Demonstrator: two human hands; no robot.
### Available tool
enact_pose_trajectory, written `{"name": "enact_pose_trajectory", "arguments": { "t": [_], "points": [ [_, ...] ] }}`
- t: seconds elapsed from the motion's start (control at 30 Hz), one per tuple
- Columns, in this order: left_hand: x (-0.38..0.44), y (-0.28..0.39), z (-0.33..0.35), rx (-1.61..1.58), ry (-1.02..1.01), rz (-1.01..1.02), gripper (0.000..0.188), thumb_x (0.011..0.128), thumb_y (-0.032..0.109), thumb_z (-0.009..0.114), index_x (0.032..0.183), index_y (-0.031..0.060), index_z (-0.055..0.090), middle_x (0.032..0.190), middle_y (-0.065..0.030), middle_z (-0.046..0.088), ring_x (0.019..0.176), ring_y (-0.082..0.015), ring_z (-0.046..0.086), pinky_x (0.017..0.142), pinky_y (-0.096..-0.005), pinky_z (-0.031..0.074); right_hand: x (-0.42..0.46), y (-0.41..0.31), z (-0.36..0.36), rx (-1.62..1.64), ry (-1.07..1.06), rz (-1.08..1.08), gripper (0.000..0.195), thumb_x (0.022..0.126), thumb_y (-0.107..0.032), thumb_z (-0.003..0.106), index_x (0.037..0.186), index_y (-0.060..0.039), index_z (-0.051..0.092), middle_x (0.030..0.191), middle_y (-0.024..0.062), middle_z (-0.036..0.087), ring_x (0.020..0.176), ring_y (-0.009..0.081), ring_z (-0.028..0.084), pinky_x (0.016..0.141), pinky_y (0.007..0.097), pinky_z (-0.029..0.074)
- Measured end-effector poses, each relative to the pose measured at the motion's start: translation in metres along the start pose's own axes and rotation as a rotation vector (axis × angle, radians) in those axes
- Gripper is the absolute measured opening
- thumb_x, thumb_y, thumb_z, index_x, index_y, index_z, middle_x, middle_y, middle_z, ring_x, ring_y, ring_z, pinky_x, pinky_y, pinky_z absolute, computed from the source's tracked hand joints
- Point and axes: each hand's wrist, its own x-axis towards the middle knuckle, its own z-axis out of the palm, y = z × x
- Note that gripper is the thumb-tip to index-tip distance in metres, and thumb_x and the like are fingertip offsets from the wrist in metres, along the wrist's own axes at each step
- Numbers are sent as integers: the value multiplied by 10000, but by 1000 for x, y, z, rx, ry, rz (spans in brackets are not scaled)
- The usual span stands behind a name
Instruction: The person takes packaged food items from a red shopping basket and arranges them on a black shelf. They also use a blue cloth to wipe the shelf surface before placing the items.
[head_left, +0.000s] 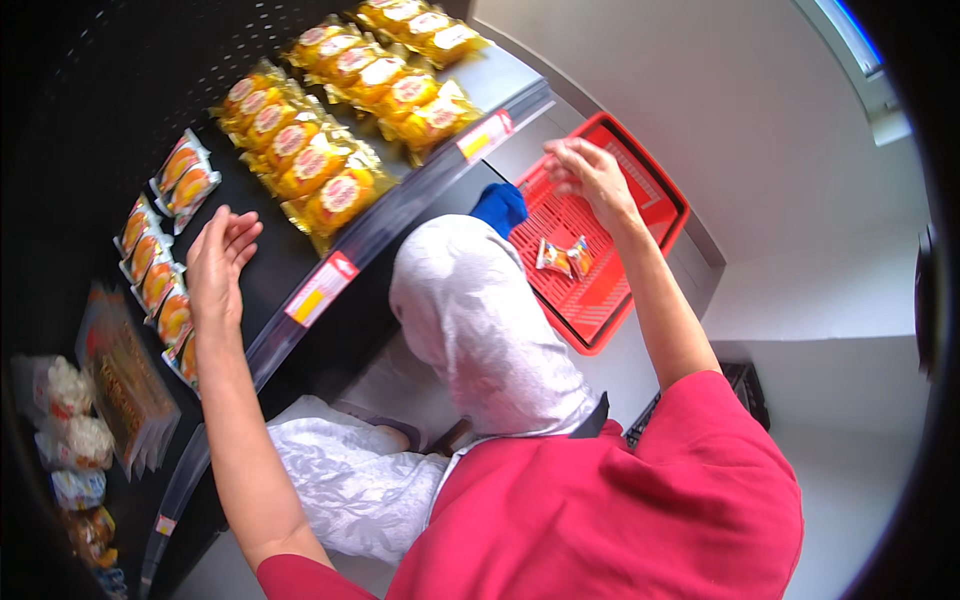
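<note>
My left hand (218, 262) is raised over the dark shelf, fingers slightly bent and apart, holding nothing that shows. Just left of it runs a row of white-and-orange wrapped snack packets (155, 277), with a shorter stack of similar packets (187, 178) behind. To its right, gold-wrapped packaged cakes (289, 146) lie in a long row. My right hand (589, 176), slightly blurred, hovers over the red plastic shopping basket (673, 225), fingers curled loosely with nothing seen in them. Inside the basket lie a few small wrapped snacks (566, 259).
More gold packets (382, 82) stand farther along the shelf. A clear price rail (405, 225) with tags edges it. Flat packs (127, 382) and bagged white food (79, 412) are at the far left. A blue cloth-like item (501, 208) shows beyond my knee. A pale wall rises at right.
</note>
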Motion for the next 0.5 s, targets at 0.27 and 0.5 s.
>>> {"name": "enact_pose_trajectory", "arguments": {
  "t": [0.27,0.5],
  "points": [
    [11,-13,-10,-65,-63,-4,335,1015,333,559,1143,33,634,1105,-105,684,1050,-196,646,924,-304,449,-47,242,-145,-769,203,482,540,834,-190,731,1337,-88,563,1179,193,668,1076,353,641,953,402,521],
    [-6,-6,-18,35,-42,-4,384,1055,328,465,1220,15,616,1159,-111,664,1112,-201,619,963,-310,419,-24,257,-100,-1413,-122,575,638,857,-326,690,1442,-199,470,1531,203,353,1403,406,343,1087,556,379]
  ]
}}
